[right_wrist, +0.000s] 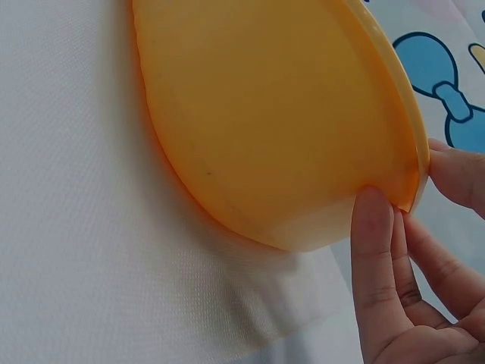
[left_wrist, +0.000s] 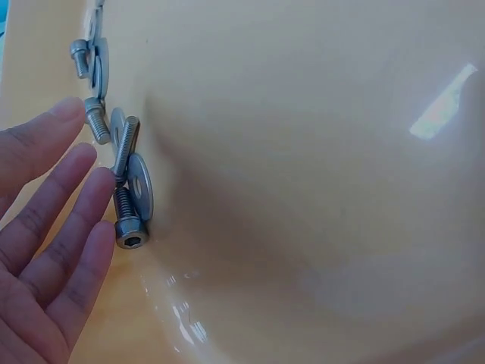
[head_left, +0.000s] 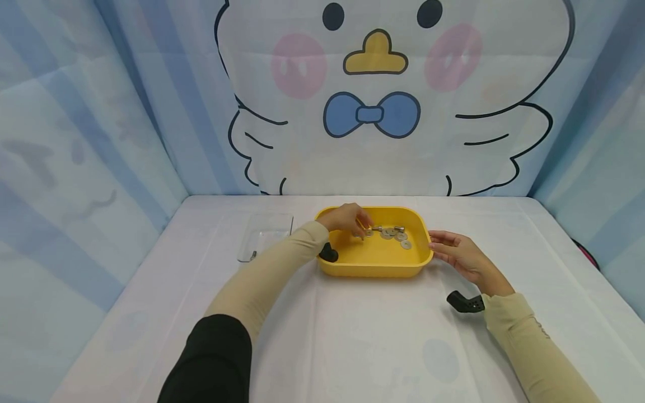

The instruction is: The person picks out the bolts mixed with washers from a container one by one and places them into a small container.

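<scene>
Furthest left on the surface (head_left: 373, 336), we see a clear box (head_left: 264, 238) with one small metal piece (head_left: 253, 255) near its front edge; it looks to lie inside, though at this size we cannot name it for sure. To the right of the box stands the yellow tray (head_left: 373, 271), and over its left part we find the left hand (head_left: 345, 217), fingers apart and fairly straight. In the left wrist view we see it just beside a loose line of bolts (left_wrist: 131, 231) and washers (left_wrist: 141, 189), with nothing gripped; whether a fingertip touches a bolt we cannot tell. The metal parts lie on the tray's floor, mixed together and partly overlapping, from under the left hand toward the middle and right, where we make out several washers lying flat. At the tray's right end we see the right hand (head_left: 456, 254), its fingers apart and resting against the wall and rim without curling round them, which we take as steadying. As for progress, we judge the work to be at an early stage: at most that single piece sits apart in the box, while the bolts and washers in the tray remain unsorted and none is in hand.
</scene>
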The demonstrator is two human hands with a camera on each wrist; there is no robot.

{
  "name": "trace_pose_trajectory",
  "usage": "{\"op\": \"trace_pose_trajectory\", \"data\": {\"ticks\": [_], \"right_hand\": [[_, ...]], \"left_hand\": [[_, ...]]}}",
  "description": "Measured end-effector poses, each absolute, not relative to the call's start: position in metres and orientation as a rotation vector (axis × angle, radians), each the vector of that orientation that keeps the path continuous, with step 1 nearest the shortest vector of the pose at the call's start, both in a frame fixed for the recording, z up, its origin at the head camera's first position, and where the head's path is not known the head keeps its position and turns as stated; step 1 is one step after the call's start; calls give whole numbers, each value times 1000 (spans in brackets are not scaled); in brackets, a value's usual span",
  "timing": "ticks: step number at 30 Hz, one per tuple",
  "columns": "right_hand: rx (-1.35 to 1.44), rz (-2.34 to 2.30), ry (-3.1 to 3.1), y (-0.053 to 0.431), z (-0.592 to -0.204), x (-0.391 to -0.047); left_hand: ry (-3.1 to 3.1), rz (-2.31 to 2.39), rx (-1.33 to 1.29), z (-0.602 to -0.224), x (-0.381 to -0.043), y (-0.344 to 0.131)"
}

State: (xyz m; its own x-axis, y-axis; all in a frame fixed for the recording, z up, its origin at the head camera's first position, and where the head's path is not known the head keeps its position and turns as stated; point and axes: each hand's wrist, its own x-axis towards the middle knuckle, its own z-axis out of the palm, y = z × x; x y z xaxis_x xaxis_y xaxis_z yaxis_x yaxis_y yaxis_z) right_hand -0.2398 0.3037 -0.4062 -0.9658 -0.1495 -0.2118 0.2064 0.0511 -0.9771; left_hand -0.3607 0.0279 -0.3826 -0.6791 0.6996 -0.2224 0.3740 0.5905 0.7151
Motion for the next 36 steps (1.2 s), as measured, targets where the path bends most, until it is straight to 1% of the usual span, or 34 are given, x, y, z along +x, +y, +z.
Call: {"op": "trace_pose_trajectory", "data": {"ticks": [4,14,36], "right_hand": [[65,-2012,2055,303,-405,-239],[71,-2022,2037,303,-405,-238],[110,-2011,2045,302,-403,-239]], "left_hand": [[2328,879,863,-383,-361,28],[2413,730,990,-388,-361,28],[2429,747,1019,-389,-360,30]]}}
